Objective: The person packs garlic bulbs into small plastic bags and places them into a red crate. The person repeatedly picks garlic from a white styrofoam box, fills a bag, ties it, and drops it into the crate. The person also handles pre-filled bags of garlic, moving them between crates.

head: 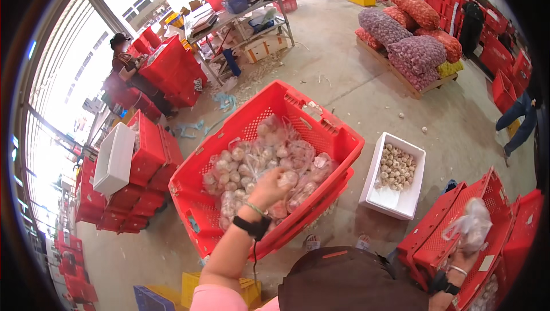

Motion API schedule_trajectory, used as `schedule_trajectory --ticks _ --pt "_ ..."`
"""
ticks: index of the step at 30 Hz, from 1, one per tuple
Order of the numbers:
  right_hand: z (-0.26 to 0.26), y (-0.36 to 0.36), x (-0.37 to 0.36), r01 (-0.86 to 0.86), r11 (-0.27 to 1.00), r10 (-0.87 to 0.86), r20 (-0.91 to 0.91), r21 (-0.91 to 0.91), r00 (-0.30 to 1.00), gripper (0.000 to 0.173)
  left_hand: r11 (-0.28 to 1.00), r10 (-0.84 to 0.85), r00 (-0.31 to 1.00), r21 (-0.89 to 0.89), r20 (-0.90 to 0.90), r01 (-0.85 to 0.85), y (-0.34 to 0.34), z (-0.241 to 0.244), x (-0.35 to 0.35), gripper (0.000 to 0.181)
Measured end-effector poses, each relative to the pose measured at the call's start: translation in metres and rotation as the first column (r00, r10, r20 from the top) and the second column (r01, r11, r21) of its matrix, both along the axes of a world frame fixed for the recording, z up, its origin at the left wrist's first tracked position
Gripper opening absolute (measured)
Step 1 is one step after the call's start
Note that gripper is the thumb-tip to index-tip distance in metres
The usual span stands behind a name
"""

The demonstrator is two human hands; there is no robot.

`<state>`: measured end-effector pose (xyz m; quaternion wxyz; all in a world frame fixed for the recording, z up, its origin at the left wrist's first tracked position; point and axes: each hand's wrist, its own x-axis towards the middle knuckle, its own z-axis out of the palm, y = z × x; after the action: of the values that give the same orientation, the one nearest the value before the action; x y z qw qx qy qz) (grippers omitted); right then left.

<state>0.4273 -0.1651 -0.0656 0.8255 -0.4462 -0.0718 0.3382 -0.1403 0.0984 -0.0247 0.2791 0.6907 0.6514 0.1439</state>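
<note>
Bagged garlic bulbs (234, 173) in clear plastic heap up inside a large red plastic crate (339, 132) before me. My left hand (271, 187) reaches into it, fingers curled against one bag (288, 177); blur hides whether they grip it. On the right, my right hand (465, 261) holds a clear plastic bag of garlic (473, 223) above another red crate (449, 220) standing tilted in view. Between the crates, a white foam box (369, 195) on the floor contains loose garlic bulbs (395, 167).
Red crates (148, 156) with a foam box (114, 158) stand at left, near a person (126, 66) working. Mesh sacks (417, 53) lie on a wooden pallet (399, 74). A metal table (232, 14) is behind. Yellow (249, 291) and blue crates (150, 298) sit near my left side.
</note>
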Motion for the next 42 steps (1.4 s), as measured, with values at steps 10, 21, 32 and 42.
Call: schedule_trajectory --ticks 10,21,32,42 --pt "-0.029 -0.001 0.021 0.028 0.998 -0.036 -0.164 -0.055 0.986 0.029 0.961 0.091 0.996 -0.260 -0.024 -0.094 0.013 -0.132 -0.050 0.091" --pt "0.023 0.093 -0.157 -0.702 0.699 0.683 -0.162 -0.137 0.712 0.040 0.988 -0.129 0.863 0.142 0.489 0.067 -0.027 0.080 -0.006 0.038" --pt "0.031 0.121 -0.232 -0.849 0.525 0.807 -0.349 0.056 0.476 0.054 0.443 -0.881 0.464 0.500 0.089 0.745 -0.114 0.073 0.139 0.025" --pt "0.075 0.103 -0.230 -0.800 0.525 0.842 -0.310 0.289 0.441 0.074 0.980 -0.183 0.573 0.103 0.799 0.171 -0.094 0.030 0.119 0.056"
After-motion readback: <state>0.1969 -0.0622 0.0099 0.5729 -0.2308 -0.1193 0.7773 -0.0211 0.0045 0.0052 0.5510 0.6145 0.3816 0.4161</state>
